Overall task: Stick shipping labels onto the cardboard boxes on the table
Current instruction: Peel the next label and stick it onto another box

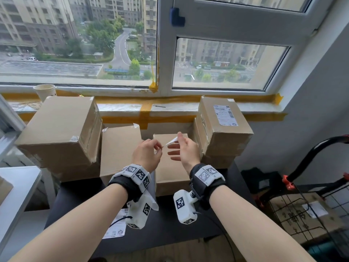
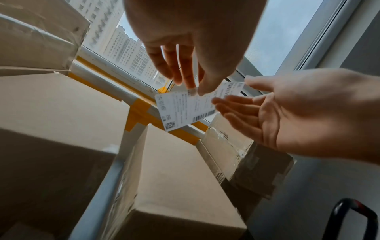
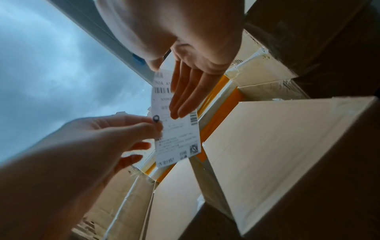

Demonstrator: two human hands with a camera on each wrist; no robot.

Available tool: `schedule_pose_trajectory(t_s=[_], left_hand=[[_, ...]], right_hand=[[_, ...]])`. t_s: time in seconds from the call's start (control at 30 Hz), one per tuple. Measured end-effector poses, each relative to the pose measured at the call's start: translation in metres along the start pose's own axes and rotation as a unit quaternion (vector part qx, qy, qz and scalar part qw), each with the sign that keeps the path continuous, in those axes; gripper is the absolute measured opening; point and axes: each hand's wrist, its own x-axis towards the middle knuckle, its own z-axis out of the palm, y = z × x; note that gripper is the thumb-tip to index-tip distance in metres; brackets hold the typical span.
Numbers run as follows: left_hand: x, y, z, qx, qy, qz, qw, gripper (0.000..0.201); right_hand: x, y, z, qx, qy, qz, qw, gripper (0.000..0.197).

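Note:
Both hands hold one white shipping label (image 1: 171, 141) in the air above the plain centre cardboard box (image 1: 170, 173). My left hand (image 1: 158, 147) pinches the label's left edge with thumb and fingertips (image 2: 192, 86). My right hand (image 1: 178, 138) pinches the other end between thumb and forefinger, its other fingers (image 3: 185, 97) straight along the printed face. The label's (image 3: 176, 134) barcodes face down towards the wrist cameras. On the right, the upper stacked box (image 1: 224, 133) carries a stuck label (image 1: 225, 115). A plain box (image 1: 119, 148) and a big box (image 1: 60, 125) stand to the left.
The dark table (image 1: 170, 224) holds a printed label sheet (image 1: 117, 225) and a loose backing paper (image 1: 152, 201) near its front. A paper cup (image 1: 45, 91) stands on the taped windowsill. A wire cart (image 1: 302, 205) with a box is on the right, a white table (image 1: 18, 186) on the left.

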Motion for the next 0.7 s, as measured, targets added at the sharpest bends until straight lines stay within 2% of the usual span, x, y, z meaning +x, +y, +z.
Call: schedule_pose_trajectory(t_s=[0.1,0.17,0.27,0.43,0.57,0.7], left_hand=[[0.011,0.004,-0.001,0.000,-0.012,-0.004,1.000,0.011],[0.017,0.005,-0.003,-0.016,-0.025,-0.018,0.999,0.009],[0.022,0.004,-0.002,-0.080,-0.032,-0.051,0.995,0.003],[0.029,0.005,0.009,-0.195,-0.059,-0.130,0.970,0.007],[0.031,-0.001,0.023,-0.204,-0.086,-0.174,0.959,0.009],[0.033,-0.005,0.037,-0.193,-0.098,-0.211,0.953,0.009]], right_hand=[[0.007,0.001,-0.010,-0.012,-0.010,-0.016,1.000,0.047],[0.017,0.002,-0.019,-0.016,0.019,-0.027,0.999,0.038],[0.034,0.012,-0.031,-0.086,0.049,-0.041,0.994,0.021],[0.051,0.034,-0.040,-0.139,-0.023,0.017,0.990,0.026],[0.058,0.045,-0.043,-0.129,-0.071,0.050,0.988,0.014],[0.063,0.051,-0.048,-0.141,-0.086,0.066,0.984,0.013]])
